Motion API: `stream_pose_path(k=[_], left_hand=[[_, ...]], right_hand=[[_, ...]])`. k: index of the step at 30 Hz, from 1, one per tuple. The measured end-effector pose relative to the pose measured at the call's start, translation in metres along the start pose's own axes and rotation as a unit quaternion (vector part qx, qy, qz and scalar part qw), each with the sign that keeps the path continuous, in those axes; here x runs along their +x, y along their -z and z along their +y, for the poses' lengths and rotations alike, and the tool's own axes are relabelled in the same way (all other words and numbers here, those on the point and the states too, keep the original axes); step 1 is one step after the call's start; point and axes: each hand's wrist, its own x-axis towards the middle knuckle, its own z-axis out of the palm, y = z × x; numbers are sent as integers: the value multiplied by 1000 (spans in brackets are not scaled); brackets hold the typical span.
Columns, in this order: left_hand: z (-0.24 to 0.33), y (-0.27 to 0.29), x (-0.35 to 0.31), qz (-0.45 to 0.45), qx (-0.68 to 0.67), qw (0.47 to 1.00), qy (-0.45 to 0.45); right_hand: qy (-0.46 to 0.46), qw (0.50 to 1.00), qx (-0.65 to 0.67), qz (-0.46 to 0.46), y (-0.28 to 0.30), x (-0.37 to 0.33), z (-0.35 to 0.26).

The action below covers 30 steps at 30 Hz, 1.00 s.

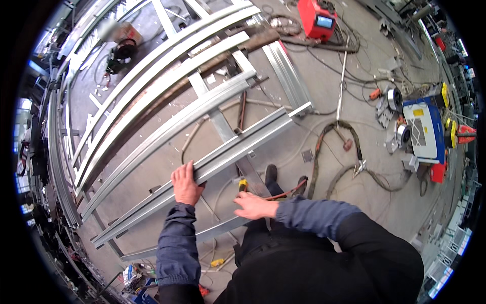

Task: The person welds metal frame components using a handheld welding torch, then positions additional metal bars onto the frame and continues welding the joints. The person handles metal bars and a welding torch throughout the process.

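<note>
My left hand is closed over a long galvanized steel channel that runs diagonally across the frame before me. Its fingers lie across the channel's top, with the thumb on the near side. Lower and to the right, my right hand is closed at a yellow-and-black tool, whose end sticks up past the fingers. Most of that tool is hidden by the hand, so its kind does not show. A red hose passes beside the right wrist. Nearest my body lies another steel rail.
More steel rails and cross pieces form racks on the left. A red machine with a screen stands at the back. Cables and a hammer lie on the floor at right, near wire spools and a blue-and-white machine.
</note>
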Motion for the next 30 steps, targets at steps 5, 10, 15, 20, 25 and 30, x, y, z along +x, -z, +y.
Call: stream_pose_path(k=[5, 10, 15, 20, 25, 30], left_hand=[[47, 44, -62, 73, 7, 994, 76], [51, 63, -238, 108, -161, 978, 74], [-34, -2, -473, 102, -348, 899, 246], [-97, -60, -656, 104, -622, 646, 431], [-102, 5, -636, 54, -775, 502, 379], [-101, 80, -551, 25, -874, 457, 163]], right_hand=[[-176, 922, -274, -211, -78, 114, 40], [-119, 911, -341, -199, -111, 140, 57], [-143, 939, -290, -119, -65, 72, -54], [-64, 976, -202, -48, -59, -26, -175], [-41, 998, -28, -33, -94, -119, -343], [23, 986, 151, -74, -130, -150, -402]])
